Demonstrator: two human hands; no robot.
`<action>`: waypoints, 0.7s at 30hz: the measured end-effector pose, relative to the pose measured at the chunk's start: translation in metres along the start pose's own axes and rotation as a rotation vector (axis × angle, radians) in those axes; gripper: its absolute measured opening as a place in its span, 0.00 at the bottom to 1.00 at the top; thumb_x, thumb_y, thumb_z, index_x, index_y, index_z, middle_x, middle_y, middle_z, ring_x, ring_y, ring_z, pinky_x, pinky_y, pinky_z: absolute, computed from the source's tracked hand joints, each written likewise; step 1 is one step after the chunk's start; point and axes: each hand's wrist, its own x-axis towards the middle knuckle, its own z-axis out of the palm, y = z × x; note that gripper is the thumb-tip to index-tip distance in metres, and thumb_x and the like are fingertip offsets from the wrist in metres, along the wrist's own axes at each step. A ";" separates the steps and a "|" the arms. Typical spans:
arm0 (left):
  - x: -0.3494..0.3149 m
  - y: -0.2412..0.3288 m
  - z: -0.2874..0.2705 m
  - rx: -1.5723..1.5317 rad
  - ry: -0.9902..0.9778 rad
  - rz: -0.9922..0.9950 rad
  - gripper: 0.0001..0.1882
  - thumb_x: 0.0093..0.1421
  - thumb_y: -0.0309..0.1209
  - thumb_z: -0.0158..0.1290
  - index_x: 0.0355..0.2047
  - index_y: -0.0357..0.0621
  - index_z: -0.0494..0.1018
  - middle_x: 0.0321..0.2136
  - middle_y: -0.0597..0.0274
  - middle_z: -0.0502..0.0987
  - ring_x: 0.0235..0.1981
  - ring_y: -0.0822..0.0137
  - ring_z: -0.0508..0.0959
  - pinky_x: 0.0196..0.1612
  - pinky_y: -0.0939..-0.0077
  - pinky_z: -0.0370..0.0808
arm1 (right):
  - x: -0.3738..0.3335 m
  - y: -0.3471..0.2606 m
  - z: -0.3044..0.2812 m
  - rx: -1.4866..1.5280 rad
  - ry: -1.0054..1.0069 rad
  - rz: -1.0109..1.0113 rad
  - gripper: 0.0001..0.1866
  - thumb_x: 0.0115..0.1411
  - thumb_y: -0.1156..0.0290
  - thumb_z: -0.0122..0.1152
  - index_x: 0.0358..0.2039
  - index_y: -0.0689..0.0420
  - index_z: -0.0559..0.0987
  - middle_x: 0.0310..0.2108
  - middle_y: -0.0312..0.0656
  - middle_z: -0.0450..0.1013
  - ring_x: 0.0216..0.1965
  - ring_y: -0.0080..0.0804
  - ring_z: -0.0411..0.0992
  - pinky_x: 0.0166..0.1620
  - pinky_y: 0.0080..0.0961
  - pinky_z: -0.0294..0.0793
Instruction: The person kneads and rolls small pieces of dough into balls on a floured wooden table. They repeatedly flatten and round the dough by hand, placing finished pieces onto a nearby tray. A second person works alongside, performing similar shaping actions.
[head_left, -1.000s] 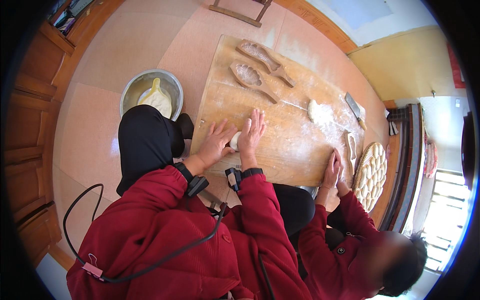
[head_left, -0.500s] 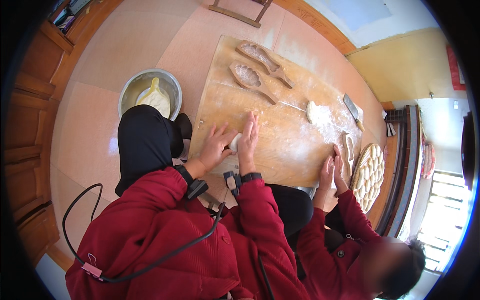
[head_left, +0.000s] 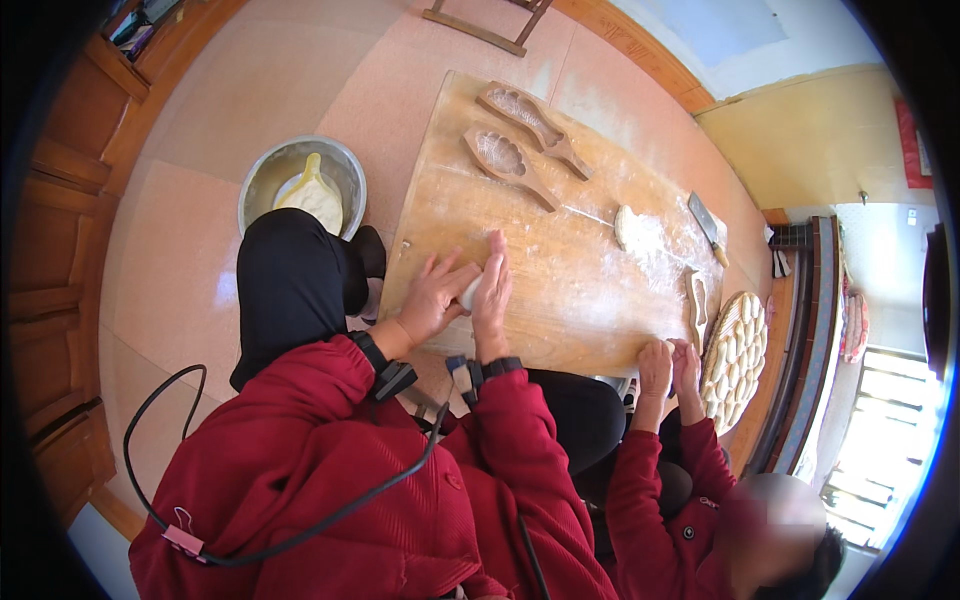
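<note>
At the near left edge of the floured wooden board, a small white piece of dough (head_left: 469, 294) is held between my two palms. My left hand (head_left: 434, 298) cups it from the left, thumb side up and fingers a little bent. Against its other side presses my right hand (head_left: 489, 305), with straight fingers held together and pointing away from me. My hands hide much of the dough. Two carved wooden moulds (head_left: 505, 168) with handles lie farther off on the board, dusted with flour.
A metal basin (head_left: 351, 172) with flour and a yellow scoop stands left of the board (head_left: 425, 200). To the right are a lump of dough (head_left: 626, 229), a cleaver (head_left: 706, 223), another mould (head_left: 697, 304) and a round tray of shaped dough (head_left: 748, 305). A co-worker's hands (head_left: 668, 366) are at the board's near right.
My right hand has shifted slightly toward me and left against the dough. The co-worker's hands have drawn back, from raised and flat to curled together at the board's edge.
</note>
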 end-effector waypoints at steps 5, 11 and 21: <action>-0.006 -0.003 0.005 0.000 -0.037 0.013 0.39 0.48 0.37 0.65 0.60 0.43 0.66 0.58 0.55 0.72 0.67 0.45 0.59 0.66 0.42 0.50 | -0.016 -0.004 -0.002 -0.345 0.021 -0.021 0.28 0.71 0.59 0.38 0.65 0.64 0.62 0.65 0.55 0.59 0.70 0.55 0.50 0.69 0.49 0.42; 0.003 -0.009 0.001 0.014 0.020 -0.084 0.41 0.46 0.42 0.66 0.60 0.45 0.67 0.57 0.55 0.72 0.67 0.45 0.59 0.67 0.43 0.50 | 0.026 0.006 0.000 -0.195 0.053 0.021 0.27 0.71 0.61 0.38 0.64 0.65 0.63 0.65 0.55 0.61 0.69 0.54 0.50 0.69 0.49 0.43; -0.001 -0.008 0.010 -0.137 0.133 -0.112 0.36 0.49 0.37 0.63 0.59 0.46 0.68 0.58 0.55 0.71 0.67 0.47 0.60 0.67 0.43 0.51 | 0.011 0.004 -0.004 -0.405 0.052 -0.015 0.28 0.70 0.62 0.38 0.66 0.64 0.60 0.67 0.53 0.57 0.71 0.51 0.47 0.70 0.48 0.39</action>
